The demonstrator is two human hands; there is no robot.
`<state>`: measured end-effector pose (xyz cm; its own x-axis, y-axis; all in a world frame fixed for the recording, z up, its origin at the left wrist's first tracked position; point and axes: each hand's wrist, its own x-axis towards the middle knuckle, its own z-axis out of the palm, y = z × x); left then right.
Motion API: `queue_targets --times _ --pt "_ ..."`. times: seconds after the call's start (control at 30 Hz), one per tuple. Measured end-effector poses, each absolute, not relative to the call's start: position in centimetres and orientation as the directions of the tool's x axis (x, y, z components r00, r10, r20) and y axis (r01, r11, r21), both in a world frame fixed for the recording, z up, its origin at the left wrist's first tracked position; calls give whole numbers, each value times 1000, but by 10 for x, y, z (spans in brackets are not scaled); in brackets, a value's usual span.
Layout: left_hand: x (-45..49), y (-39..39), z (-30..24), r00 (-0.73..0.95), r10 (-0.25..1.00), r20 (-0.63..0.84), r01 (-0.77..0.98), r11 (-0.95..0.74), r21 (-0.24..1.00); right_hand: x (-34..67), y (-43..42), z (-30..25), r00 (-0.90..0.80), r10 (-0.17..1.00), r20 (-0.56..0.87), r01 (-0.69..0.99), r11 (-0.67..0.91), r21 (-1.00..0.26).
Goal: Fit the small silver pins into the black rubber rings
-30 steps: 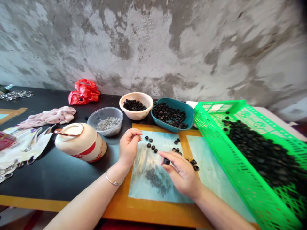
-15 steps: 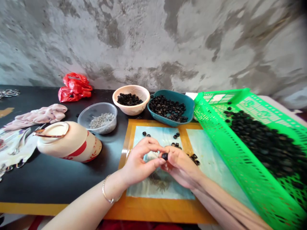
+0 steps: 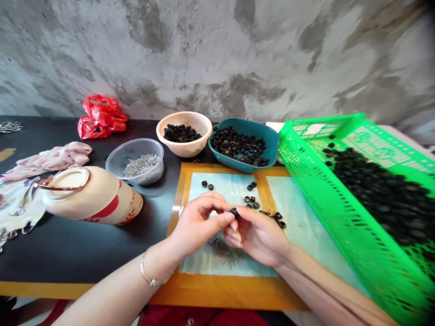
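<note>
Pinching a small black piece (image 3: 234, 213) between the left hand (image 3: 200, 222) and the right hand (image 3: 258, 237), thumbs and forefingers pressed together on it at lower centre of the frame, the remaining right fingers curled beneath. A thin bracelet (image 3: 152, 280) around the left wrist. Directly under the hands, a plastic sheet (image 3: 224, 190) on an orange board (image 3: 220, 290), with loose black pieces (image 3: 251, 199) dotted across it in small groups and a dark sprig-like clump (image 3: 222, 251) partly hidden below the fingers.

Step in hand, by the look of it: working on one piece alone, held apart from the rest. Next move seemingly calling for a steady pinch, given how small the piece is.

Farther up, a teal tray (image 3: 272, 145) and a beige bowl (image 3: 204, 122), both holding black pieces. Upper left of centre, a clear tub (image 3: 132, 145) of grey slivers (image 3: 142, 165). At left, a beige jar (image 3: 91, 199) lying on its side. At right, a tilted green basket (image 3: 340, 154) heaped with more black pieces (image 3: 377, 194).
</note>
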<state>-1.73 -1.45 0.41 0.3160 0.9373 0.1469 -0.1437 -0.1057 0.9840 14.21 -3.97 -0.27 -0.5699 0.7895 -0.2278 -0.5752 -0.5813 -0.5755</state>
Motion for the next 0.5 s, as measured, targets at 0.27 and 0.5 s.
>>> queue_targets --times 0.27,0.5 --pt "-17 -11 5 269 961 68 -181 -18 983 145 -40 5 -669 729 -146 -586 -638 -500" --pt "-17 -12 -1 274 961 45 -193 9 981 145 -42 5 -684 718 -129 -593 -650 -476"
